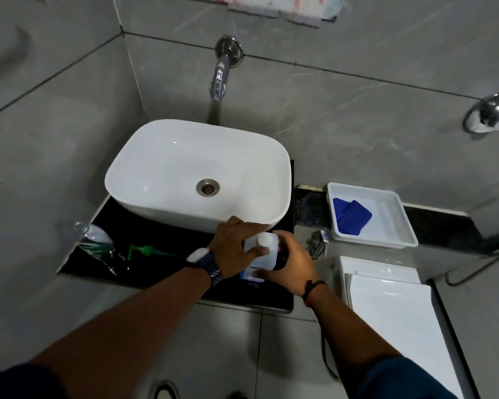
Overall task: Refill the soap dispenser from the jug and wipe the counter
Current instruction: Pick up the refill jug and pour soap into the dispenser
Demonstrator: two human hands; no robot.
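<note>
Both hands: left hand (236, 249) and right hand (291, 263) grip the white plastic jug (267, 259).
Risk: soap spills on the black table (162, 283) if it tips when uncapped.

Centre frame: a glossy white ceramic basin (185, 168) against a black stone counter (170, 240). Lower centre, a translucent white plastic jug (264, 250) shows a white cap and a blue label. At left, a bright green plastic pump (144, 250); at right, a royal-blue folded cloth (352, 216) in a white plastic tray (372, 242). Grey veined wall tiles (329, 125) fill the upper frame.
</note>
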